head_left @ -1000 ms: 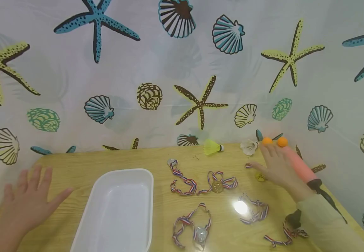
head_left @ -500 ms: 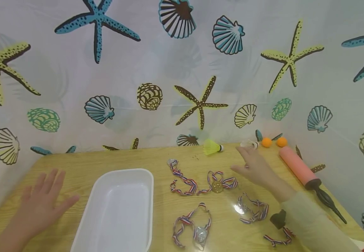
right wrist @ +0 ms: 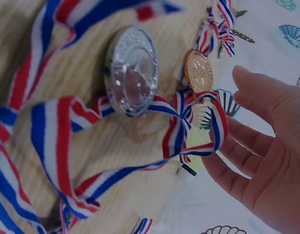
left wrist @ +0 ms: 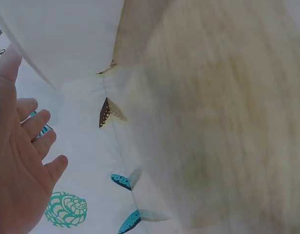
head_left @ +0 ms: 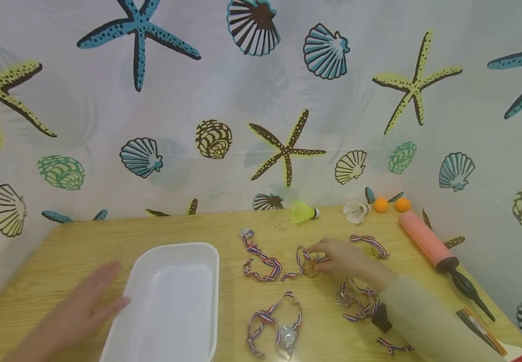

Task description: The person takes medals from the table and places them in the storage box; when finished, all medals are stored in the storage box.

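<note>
My right hand [head_left: 346,259] reaches down over a gold-coloured medal [head_left: 310,268] with a red, white and blue ribbon. In the right wrist view, its thumb and fingers stand apart, with the fingertips right by the looped ribbon [right wrist: 219,122]. A silver-coloured medal [right wrist: 133,73] lies nearer that camera. My left hand [head_left: 77,309] has extended fingers and is beside a white rectangular tray [head_left: 166,301], thumb near its left rim. Around the tabletop are other ribboned medals, including a silver one [head_left: 287,336] in front and another [head_left: 245,233] behind.
Along the back lie a yellow shuttlecock [head_left: 303,212], a white shuttlecock [head_left: 355,211] and two orange balls [head_left: 381,204]. A pink hand pump [head_left: 428,240] with a black end lies along the right edge. Cloth printed with shells and starfish surrounds the wooden table [head_left: 120,234].
My right hand has moved from the back right, leftward and toward me, down to the gold-coloured medal. My left hand has shifted right, closer to the white tray.
</note>
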A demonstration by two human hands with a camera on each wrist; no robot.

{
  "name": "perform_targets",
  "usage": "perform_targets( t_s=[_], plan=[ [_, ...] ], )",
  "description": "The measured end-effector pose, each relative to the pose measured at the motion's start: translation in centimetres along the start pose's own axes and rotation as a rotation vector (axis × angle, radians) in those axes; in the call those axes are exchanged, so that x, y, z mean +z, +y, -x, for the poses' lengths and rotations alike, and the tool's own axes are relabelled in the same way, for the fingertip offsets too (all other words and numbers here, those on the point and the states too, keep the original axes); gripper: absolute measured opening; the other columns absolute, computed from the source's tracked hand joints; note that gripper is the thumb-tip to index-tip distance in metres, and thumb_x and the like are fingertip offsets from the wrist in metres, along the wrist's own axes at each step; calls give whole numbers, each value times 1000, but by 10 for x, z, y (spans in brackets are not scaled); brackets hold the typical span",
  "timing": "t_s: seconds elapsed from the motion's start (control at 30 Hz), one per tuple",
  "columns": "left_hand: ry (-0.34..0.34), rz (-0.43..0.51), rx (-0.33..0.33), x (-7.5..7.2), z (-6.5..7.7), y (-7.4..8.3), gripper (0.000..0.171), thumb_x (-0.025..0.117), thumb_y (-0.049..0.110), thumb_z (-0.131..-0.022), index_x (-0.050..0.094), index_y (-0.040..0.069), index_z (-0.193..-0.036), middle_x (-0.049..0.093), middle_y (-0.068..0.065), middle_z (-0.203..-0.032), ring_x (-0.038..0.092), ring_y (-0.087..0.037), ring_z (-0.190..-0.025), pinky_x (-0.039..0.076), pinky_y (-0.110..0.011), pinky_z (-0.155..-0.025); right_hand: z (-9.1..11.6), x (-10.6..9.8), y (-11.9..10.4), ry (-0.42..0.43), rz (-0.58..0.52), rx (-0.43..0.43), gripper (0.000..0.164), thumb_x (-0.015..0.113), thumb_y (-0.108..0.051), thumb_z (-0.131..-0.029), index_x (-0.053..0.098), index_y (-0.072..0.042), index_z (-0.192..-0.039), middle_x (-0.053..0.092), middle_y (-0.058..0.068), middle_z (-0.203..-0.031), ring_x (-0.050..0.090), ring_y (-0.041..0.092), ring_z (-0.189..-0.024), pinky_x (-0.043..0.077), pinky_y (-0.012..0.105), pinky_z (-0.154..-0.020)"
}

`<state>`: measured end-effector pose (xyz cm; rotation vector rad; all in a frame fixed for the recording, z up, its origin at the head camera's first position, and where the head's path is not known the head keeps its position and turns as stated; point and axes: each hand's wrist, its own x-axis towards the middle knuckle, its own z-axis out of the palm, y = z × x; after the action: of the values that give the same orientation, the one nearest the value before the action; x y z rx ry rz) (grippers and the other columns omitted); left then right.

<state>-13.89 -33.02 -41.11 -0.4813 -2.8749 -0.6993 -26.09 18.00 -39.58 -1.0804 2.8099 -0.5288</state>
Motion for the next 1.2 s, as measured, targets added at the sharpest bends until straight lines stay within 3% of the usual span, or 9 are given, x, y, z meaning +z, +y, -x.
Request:
perform_targets(
  t_s=[0.13, 0.3, 0.33, 0.53, 0.57, 0.73, 0.97, 1.2],
  plan=[
    [-51, 27, -40, 2, 1, 3, 63, 56, 34, -92, 34, 0, -141, 31, -27, -140, 25, -47, -126, 22, -65, -96, -4, 6, -1, -21, 23, 6, 33, 69, -8, -82, 63, -6, -114, 59, 8, -93, 53, 17, -73, 45, 27, -60],
    [-68, 30, -49, 4, 2, 7, 60, 54, 36, -92, 37, 3, -140, 35, -23, -140, 28, -46, -126, 29, -65, -92, -6, 10, -2, -52, 53, 9, 26, 68, -8, -82, 65, -8, -107, 56, 1, -82, 50, 13, -69, 45, 27, -59],
    [-64, 23, -49, 4, 3, 7, 60, 54, 36, -92, 37, 4, -140, 36, -21, -140, 30, -44, -126, 28, -58, -98, -7, 11, -2, -52, 56, 12, 24, 68, -8, -81, 66, -8, -106, 57, 1, -81, 52, 13, -70, 46, 28, -61],
    [-88, 11, -67, 5, 6, 11, 61, 51, 40, -93, 34, 8, -143, 33, -16, -143, 30, -41, -127, 27, -55, -100, -8, 15, 0, -49, 81, 27, 14, 70, -7, -79, 67, -10, -92, 62, -1, -86, 59, 16, -78, 50, 32, -68],
    [-94, 14, -70, 5, 7, 12, 61, 50, 41, -93, 34, 8, -143, 32, -16, -144, 29, -41, -128, 27, -61, -96, -8, 15, 0, -49, 85, 25, 13, 70, -6, -78, 66, -11, -90, 62, -2, -84, 58, 16, -76, 49, 32, -68],
    [-104, -1, -78, 5, 7, 13, 63, 49, 42, -93, 33, 7, -143, 31, -15, -145, 28, -40, -129, 25, -58, -99, -8, 17, 2, -51, 64, 24, 10, 70, -6, -77, 64, -12, -82, 56, -4, -76, 51, 12, -68, 46, 29, -63],
    [-113, -37, -82, 5, 5, 14, 66, 51, 45, -92, 35, 5, -142, 32, -18, -144, 30, -41, -127, 30, -61, -93, -9, 14, 5, -80, 18, 107, 10, 69, -8, -82, 60, -14, -80, 53, -8, -72, 47, 10, -65, 43, 27, -58],
    [-95, -73, -68, 6, 4, 15, 65, 55, 42, -91, 39, 2, -139, 35, -19, -142, 34, -40, -125, 33, -59, -92, -9, -2, 8, -41, -28, 79, 11, 68, -5, -81, 61, -11, -75, 55, -8, -69, 46, 7, -59, 43, 23, -53]
  ],
)
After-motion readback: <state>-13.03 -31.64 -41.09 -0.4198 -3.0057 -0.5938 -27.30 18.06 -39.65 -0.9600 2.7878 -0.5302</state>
